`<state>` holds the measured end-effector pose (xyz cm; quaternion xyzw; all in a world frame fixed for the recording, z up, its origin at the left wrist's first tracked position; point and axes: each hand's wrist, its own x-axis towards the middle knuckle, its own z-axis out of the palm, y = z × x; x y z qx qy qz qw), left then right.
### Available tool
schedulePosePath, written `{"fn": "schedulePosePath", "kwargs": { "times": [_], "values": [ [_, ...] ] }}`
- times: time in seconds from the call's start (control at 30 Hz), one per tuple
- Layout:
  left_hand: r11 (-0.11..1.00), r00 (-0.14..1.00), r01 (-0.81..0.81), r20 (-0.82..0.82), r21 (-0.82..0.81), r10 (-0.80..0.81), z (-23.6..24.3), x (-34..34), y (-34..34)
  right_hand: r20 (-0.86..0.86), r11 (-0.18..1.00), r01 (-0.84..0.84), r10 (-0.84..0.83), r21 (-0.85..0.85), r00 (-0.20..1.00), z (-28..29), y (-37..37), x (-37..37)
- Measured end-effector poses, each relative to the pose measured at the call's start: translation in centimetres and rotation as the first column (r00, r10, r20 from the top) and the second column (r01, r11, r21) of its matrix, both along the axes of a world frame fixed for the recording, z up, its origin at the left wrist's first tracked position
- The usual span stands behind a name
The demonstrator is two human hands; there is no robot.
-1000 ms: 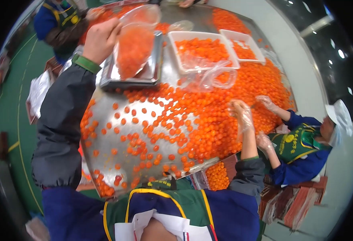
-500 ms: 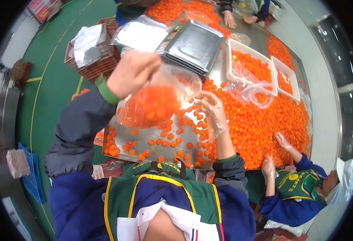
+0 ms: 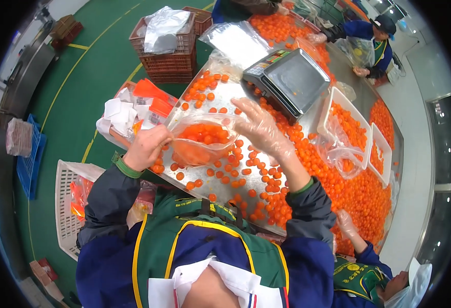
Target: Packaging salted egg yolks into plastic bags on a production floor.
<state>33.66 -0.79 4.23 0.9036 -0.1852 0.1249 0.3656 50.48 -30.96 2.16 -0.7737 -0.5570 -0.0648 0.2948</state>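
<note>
A: Which hand has the bag?

B: The left hand (image 3: 146, 148). Its fingertips are pinched together on the left end of the rim of a clear plastic bag (image 3: 198, 155), which is partly filled with small orange fruits (image 3: 205, 132).

A: And the right hand (image 3: 261, 128)?

B: It wears a thin clear glove, palm flat and fingers spread, gripping nothing that I can see. It sits just beside the right end of the bag's mouth. Whether a finger or thumb touches the film, I cannot tell.

A: So the bag lies between them?

B: Yes: to the right of the left hand, to the left of the right one. Its mouth faces up, a wide oval whose long axis runs from one hand across toward the other. I'd say everything turns on that line. The left hand is the nearer, being on the rim already.

A: Where is all this over the desk (image 3: 229, 94)?

B: Above its near-left edge. I can't tell if the bag's bottom rests on the metal or hangs clear of it. Loose fruits lie around it, and the big fruit pile (image 3: 333, 197) spreads off to the right.

A: Anything beyond the hands?

B: The weighing scale (image 3: 297, 82) stands past the right hand, farther from the body, with a white tub (image 3: 325, 114) to the right of that.
</note>
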Motion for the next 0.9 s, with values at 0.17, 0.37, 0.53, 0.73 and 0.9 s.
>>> {"fn": "schedulePosePath", "kwargs": {
  "times": [0.17,0.37,0.53,0.73,0.9],
  "values": [
    [0.999,0.999,-0.030,0.014,0.038,0.030,-1.3,-3.0,1.3,-0.150,0.985,-0.068,0.044,-0.159,0.988,2.6,0.1,0.3],
    [0.990,0.993,-0.097,0.078,0.106,0.089,-0.4,-4.2,-0.5,-0.514,0.932,0.328,-0.207,0.156,0.833,2.2,-3.7,1.7],
    [0.976,0.988,-0.094,0.143,0.196,0.066,-0.3,-3.5,-1.0,-0.965,0.903,0.348,-0.262,-0.253,-0.021,4.2,-1.1,-2.7],
    [0.962,0.981,-0.029,0.194,0.271,-0.025,0.3,-3.3,-1.6,-0.958,0.883,0.372,-0.265,-0.287,-0.109,0.6,0.4,-4.0],
    [0.951,0.982,0.017,0.175,0.308,-0.074,-0.4,-3.1,-2.7,-0.954,0.804,0.514,-0.245,-0.300,-0.175,1.3,2.5,-4.3]
  ]
}}
